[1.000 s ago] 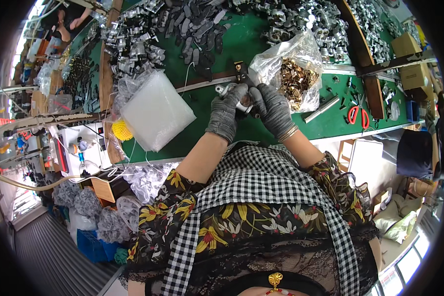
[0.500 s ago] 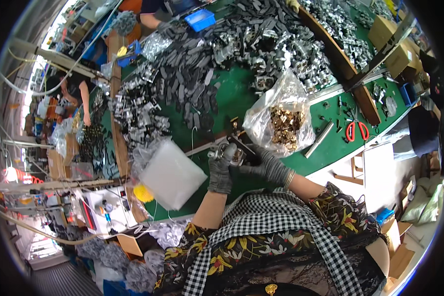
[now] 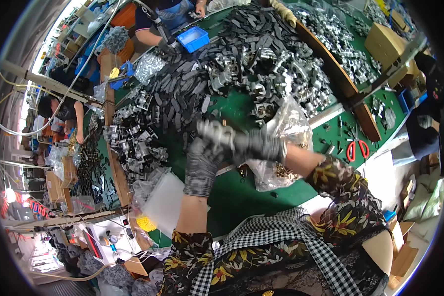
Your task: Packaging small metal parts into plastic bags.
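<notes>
Both my hands wear grey striped gloves and meet over the green tabletop (image 3: 237, 197). My left hand (image 3: 202, 163) is closed on a silver metal part (image 3: 217, 134), rounded and smeared by motion. Against the right side of that part lies my right hand (image 3: 261, 146); its fingers are blurred and partly hidden, so their grip does not show. Just beyond my right wrist, a clear plastic bag (image 3: 293, 121) of small brass-coloured pieces (image 3: 283, 170) is partly covered by my forearm. Dark flat oblong pieces (image 3: 180, 89) lie heaped ahead of my hands.
Silver metal castings (image 3: 138, 143) are piled left and far right. Red-handled scissors (image 3: 356, 150) lie at right, near a wooden beam (image 3: 343, 84). A white foam sheet (image 3: 163, 204) rests beside my left forearm. Across the table, a person's arm (image 3: 150, 37) is near a blue tray (image 3: 193, 39).
Both hands have moved forward with the metal part, and my right forearm now crosses the bag. The dark bar seen by my right hand no longer shows. The foam sheet appears shifted.
</notes>
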The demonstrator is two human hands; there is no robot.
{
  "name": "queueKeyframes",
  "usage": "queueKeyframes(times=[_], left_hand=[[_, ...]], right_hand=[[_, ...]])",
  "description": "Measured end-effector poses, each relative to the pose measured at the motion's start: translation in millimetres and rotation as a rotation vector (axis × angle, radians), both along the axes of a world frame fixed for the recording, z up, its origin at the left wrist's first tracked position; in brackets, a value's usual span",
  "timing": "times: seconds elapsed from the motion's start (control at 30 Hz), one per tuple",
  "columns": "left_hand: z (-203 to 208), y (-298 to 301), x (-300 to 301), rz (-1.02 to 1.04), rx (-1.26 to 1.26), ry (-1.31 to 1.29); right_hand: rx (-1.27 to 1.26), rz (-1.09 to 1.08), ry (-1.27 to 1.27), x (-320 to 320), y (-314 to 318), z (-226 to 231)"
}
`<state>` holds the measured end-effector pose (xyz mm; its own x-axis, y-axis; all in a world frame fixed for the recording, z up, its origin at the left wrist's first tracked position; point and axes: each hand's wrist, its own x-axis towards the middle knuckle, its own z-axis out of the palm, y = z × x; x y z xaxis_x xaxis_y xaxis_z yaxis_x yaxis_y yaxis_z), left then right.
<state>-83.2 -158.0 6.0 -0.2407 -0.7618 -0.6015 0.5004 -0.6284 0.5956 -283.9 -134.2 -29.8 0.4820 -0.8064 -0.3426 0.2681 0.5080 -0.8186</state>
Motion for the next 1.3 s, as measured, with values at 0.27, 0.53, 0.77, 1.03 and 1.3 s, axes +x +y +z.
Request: queueKeyframes(times=[0.27, 0.53, 0.77, 1.03, 1.3], left_hand=[[-163, 37, 53, 0.036, -0.319, -0.119], [-175, 112, 63, -0.204, -0.493, -1.043], [-158, 45, 32, -0.398, -0.607, -1.215], [-141, 40, -34, -0.419, -0.785, -1.403], [-159, 73, 20, -0.444, -0.898, -1.348]], right_hand=[[-0.504, -0.528, 1.043, -84, -271, -16], [-0.429, -0.300, 1.865, -82, -317, -27], [-0.879, -0.380, 1.710, -59, -221, -26], [-0.722, 0.450, 2.093, -85, -100, -23], [-0.778, 0.799, 2.026, -43, -115, -23]])
